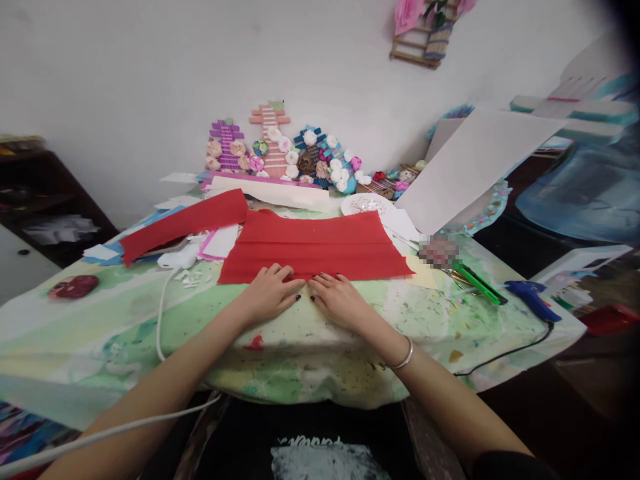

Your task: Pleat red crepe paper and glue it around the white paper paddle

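Right in front of me, across the table [130,300], lies a red sheet [310,240]. It is wide and not very deep, so its long way runs from my left to my right, with straight creases going the same way. Its near edge comes right up to my fingers, and the rest of it lies away from me, past my fingertips. My left hand [270,293] and my right hand [341,300] both touch that near edge by its middle, side by side, so neither one is nearer. The right end of the sheet sticks out farther past my right hand than the left end does past my left.

Both hands are palm down and loose, with the fingers a bit bent and the thumbs out toward each other. They press on the sheet and do not grab it (I can't tell if a tiny bit of edge is pinched).

Past the left end is a red strip [190,223], set at a slant. Yellow paper [423,275] peeks out by the right end. Farther right are a green cutter [480,283] and a blue tool [533,300]. At the back stands a row of flower crafts [273,143].
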Action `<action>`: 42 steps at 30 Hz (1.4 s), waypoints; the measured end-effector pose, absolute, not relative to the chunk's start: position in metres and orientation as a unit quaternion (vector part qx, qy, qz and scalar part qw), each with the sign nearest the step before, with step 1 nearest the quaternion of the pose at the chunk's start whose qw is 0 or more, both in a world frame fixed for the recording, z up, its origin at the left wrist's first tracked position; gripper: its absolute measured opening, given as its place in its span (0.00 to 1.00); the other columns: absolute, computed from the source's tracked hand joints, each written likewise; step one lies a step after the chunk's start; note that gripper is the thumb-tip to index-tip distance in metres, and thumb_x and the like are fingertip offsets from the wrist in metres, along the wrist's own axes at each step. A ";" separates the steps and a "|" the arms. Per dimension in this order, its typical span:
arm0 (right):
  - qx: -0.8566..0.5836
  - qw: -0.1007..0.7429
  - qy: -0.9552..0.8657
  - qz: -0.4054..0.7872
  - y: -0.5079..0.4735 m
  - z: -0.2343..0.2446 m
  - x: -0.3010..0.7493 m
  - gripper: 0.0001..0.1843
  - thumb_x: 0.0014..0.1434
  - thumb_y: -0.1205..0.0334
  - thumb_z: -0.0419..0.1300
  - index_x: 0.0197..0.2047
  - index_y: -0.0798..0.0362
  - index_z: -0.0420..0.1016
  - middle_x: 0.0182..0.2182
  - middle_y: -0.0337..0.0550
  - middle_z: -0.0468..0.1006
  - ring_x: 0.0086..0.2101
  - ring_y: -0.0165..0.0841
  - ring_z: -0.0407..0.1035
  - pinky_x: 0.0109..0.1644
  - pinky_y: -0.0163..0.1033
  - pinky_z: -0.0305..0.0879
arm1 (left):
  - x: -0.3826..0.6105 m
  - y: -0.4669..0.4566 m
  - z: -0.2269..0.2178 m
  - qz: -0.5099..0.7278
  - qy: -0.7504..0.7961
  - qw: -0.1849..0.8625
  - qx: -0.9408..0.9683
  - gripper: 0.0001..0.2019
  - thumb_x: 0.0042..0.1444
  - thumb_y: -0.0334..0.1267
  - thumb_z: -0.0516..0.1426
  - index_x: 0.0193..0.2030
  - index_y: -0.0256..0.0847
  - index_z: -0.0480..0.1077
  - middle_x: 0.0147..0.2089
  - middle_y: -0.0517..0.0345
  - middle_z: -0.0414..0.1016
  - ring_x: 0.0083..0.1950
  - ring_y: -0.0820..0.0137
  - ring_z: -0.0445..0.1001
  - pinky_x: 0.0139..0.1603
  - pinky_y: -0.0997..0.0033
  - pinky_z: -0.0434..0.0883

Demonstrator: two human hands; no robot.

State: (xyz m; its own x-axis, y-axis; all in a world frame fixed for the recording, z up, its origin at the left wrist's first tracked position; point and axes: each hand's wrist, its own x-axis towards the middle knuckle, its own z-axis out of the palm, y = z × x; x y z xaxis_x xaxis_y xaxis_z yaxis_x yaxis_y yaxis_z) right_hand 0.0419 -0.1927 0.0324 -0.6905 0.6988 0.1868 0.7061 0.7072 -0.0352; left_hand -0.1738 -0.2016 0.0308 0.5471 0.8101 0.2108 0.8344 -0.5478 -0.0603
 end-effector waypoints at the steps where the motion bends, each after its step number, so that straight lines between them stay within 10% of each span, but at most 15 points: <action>1: -0.383 0.094 -0.919 -0.022 -0.192 0.032 0.041 0.23 0.67 0.62 0.47 0.63 0.56 0.64 0.60 0.51 0.70 0.60 0.40 0.61 0.62 0.52 0.55 | -0.173 -0.201 0.031 -0.081 -0.471 0.075 -0.875 0.18 0.65 0.45 0.48 0.58 0.49 0.69 0.49 0.48 0.67 0.48 0.59 0.63 0.48 0.59 0.62; 42: -0.413 0.095 -0.905 -0.014 -0.175 0.035 0.163 0.14 0.66 0.61 0.50 0.50 0.54 0.71 0.49 0.52 0.76 0.50 0.43 0.69 0.55 0.49 0.61 | -0.272 -0.221 0.021 -0.085 -0.481 0.079 -0.869 0.22 0.64 0.51 0.49 0.57 0.44 0.71 0.59 0.51 0.72 0.60 0.57 0.67 0.61 0.53 0.61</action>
